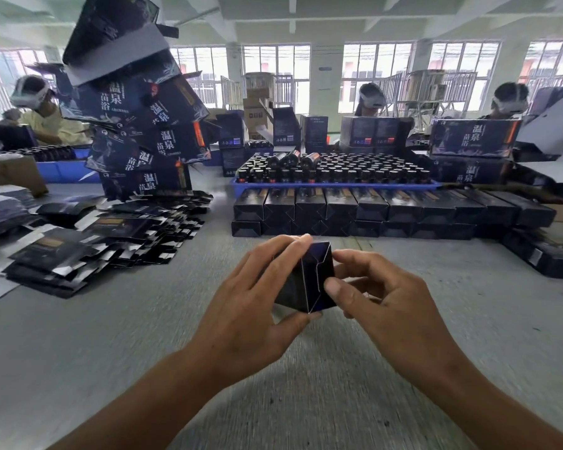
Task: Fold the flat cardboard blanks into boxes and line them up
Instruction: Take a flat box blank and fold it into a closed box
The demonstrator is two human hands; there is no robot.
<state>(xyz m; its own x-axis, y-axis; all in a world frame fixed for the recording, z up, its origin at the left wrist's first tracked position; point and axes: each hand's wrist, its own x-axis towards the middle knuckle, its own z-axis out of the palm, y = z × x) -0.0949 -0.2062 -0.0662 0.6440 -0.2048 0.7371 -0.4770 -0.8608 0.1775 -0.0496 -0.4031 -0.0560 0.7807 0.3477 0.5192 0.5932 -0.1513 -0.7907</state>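
I hold a small dark box point(309, 280) above the grey table, its end facing me with the flaps folded in. My left hand point(257, 300) wraps around its left side, fingers on top and thumb under it. The thumb of my right hand point(381, 293) presses on the end flap at the box's right edge. A loose heap of flat dark blanks point(111, 235) lies at the left. Folded boxes stand in two stacked rows point(371, 212) straight ahead, ends toward me.
Behind the rows is a blue tray point(335, 184) full of dark bottles. A leaning tower of large printed cartons point(143, 125) rises at the back left. More boxes point(546, 254) lie at the right. Three people work across the table.
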